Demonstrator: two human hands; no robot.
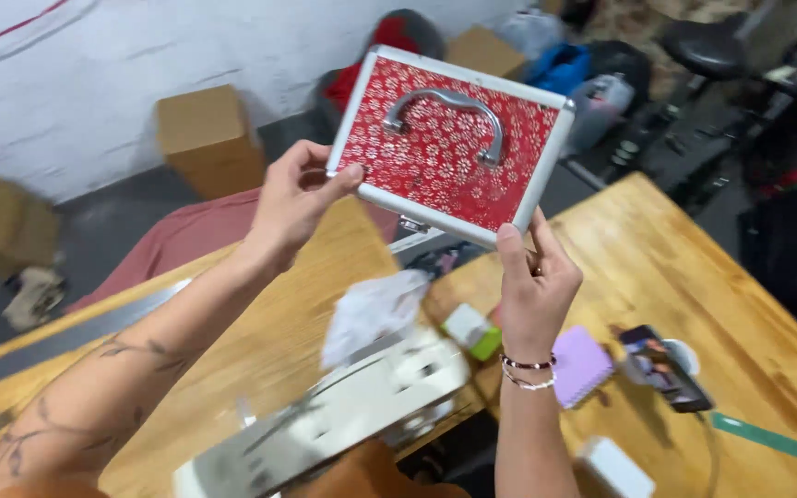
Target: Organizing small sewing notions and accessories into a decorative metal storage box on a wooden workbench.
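Note:
I hold a small red case [435, 157] with a white flower pattern, silver metal edges and a curved silver handle [449, 106] up in the air above the wooden table [260, 341]. My left hand [292, 198] grips its left edge, thumb on the red face. My right hand [532, 277] grips its lower right edge, with beaded bracelets on the wrist. A silver latch hangs below the case's bottom edge.
On the table lie a white crumpled cloth [371, 309], a white sewing machine [343, 410], a green and white small box [472, 330], a purple notebook [583, 364] and a phone [666, 369] on a stand. Cardboard boxes [209, 138] stand on the floor by the white wall.

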